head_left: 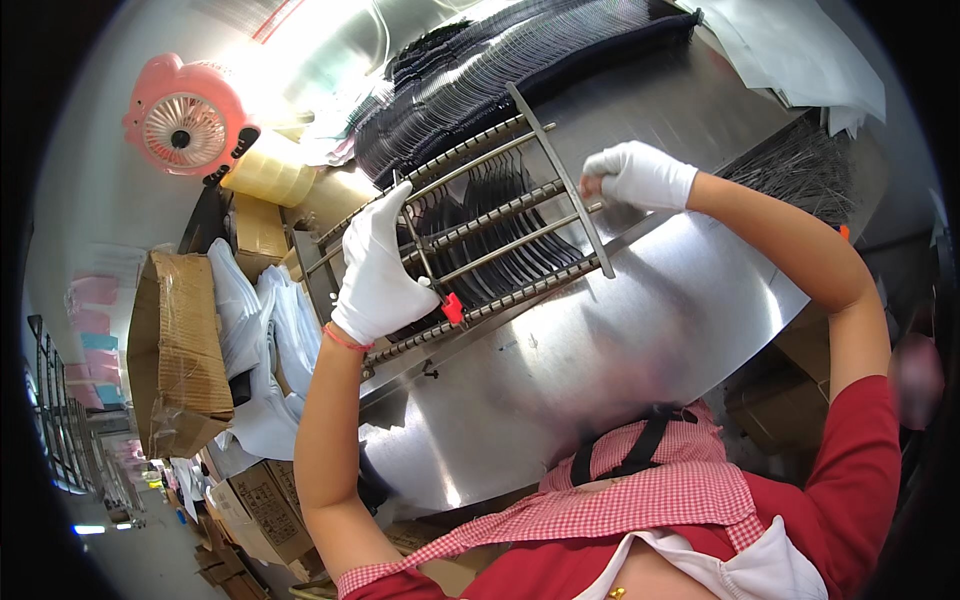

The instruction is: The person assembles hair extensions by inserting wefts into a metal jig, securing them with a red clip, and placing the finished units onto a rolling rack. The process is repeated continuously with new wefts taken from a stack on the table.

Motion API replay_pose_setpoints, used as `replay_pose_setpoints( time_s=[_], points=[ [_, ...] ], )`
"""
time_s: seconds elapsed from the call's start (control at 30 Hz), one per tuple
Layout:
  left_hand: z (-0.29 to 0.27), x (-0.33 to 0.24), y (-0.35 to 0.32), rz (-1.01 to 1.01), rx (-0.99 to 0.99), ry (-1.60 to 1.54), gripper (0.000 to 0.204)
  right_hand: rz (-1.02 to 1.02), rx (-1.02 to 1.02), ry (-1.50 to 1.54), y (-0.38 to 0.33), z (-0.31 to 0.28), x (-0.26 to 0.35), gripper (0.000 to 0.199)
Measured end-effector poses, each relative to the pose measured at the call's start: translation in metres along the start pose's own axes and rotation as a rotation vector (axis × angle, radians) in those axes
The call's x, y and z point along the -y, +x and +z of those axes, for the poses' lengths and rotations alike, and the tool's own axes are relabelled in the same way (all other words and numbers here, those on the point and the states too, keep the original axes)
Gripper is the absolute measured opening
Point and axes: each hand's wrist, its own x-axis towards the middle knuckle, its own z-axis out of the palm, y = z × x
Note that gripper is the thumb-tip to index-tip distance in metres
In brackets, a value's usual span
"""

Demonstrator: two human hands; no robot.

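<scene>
A slotted metal rack (487,222) lies slantwise on the steel table, holding a row of curved black pieces (500,215) that look like clothes hangers. My left hand (375,268), in a white glove, rests against the rack's left part beside a crossbar, its thumb and fingers spread apart. A small red clip (453,309) sits by that thumb, at the crossbar's lower end. Just off the rack's right end is my right hand (640,178), also gloved, with bare fingertips curled together. Whether something thin is between them cannot be made out.
A long stack of black hangers (520,85) lies behind the rack. Thin metal wires (800,170) are heaped at the right, near white sheeting (800,60). Left stand a pink fan (185,120), yellow tape rolls (270,170), an open carton (180,350) and white bags (270,320).
</scene>
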Motion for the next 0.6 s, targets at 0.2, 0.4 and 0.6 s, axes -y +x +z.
replay_pose_setpoints(
  time_s=[0.2, 0.4, 0.6],
  points=[
    [-0.002, 0.006, 0.013, -0.014, 0.018, -0.067, 0.096, 0.035, 0.159, -0.253, -0.036, 0.017, 0.026, 0.022],
    [-0.035, -0.015, 0.038, -0.166, 0.045, -0.336, 0.097, -0.137, -0.041, -0.377, -0.033, 0.014, 0.011, 0.015],
    [-0.064, -0.079, -0.031, -0.086, -0.182, 0.034, 0.099, -0.116, 0.163, -0.208, -0.089, -0.061, -0.069, 0.019]
  ],
)
